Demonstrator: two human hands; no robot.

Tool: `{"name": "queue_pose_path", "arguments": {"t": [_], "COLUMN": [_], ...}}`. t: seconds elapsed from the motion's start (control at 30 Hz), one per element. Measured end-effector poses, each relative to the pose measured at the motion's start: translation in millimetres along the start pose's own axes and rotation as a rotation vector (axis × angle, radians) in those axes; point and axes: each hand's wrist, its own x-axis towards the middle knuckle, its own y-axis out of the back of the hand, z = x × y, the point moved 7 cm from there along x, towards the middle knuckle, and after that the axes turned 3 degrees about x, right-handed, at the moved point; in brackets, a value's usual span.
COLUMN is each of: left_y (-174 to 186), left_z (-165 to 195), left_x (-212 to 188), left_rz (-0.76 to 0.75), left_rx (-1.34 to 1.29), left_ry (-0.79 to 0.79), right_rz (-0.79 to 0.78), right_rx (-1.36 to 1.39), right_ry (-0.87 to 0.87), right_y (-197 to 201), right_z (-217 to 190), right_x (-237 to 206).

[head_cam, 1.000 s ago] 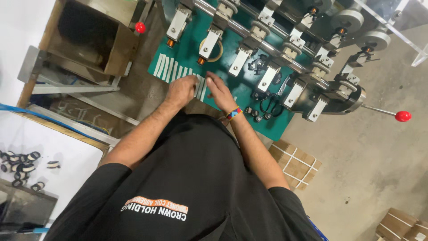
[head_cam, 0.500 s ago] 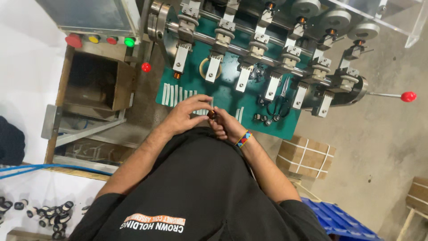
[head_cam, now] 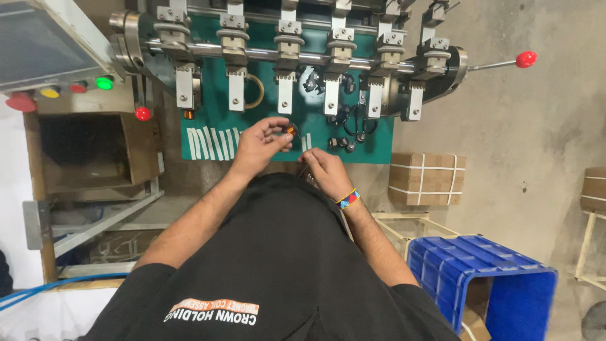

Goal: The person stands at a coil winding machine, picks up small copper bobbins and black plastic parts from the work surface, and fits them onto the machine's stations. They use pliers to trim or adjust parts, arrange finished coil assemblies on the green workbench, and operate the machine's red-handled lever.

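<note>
My left hand (head_cam: 260, 144) is raised over the green mat (head_cam: 372, 145) and pinches a small orange-brown coil part (head_cam: 290, 129) between thumb and fingertips. My right hand (head_cam: 323, 169), with a coloured bracelet (head_cam: 348, 199) on the wrist, sits lower, close to my black shirt. Its fingers are curled, and what they hold is hidden. Above both hands runs a winding machine (head_cam: 287, 53) with a row of grey metal stations on a steel shaft.
White strips (head_cam: 211, 143), small dark parts (head_cam: 344, 144) and a tape ring (head_cam: 254, 91) lie on the mat. Left are a panel of coloured buttons (head_cam: 76, 87) and an open cardboard box (head_cam: 88, 155). Right are a red-knobbed lever (head_cam: 525, 59), a strapped carton (head_cam: 427, 179) and a blue crate (head_cam: 483, 278).
The two hands were joined on the small part; now my left hand holds it alone, and my right hand has drawn back toward my body. The view has swung to the right.
</note>
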Motion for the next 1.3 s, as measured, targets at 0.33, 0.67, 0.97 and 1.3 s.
{"name": "queue_pose_path", "arguments": {"t": [0.33,0.67,0.97,1.3], "left_y": [-92,-106,-39,-10], "left_z": [10,-76,-69,-28], "left_x": [-12,9,-34,-78], "left_rz": [-0.247,0.117,0.421,0.365], "left_rx": [0.658,-0.176,0.063,0.634], "left_ry": [-0.247,-0.1,-0.19,-0.138], "right_rz": [0.139,-0.365,-0.296,0.051], "right_rx": [-0.298,0.196,-0.45,-0.777], "right_ry": [0.358,-0.095,0.034,0.03], "right_y": [94,53,50,25], "right_z": [-13,79,136,135], "right_x": [-1,-14,53,112]}}
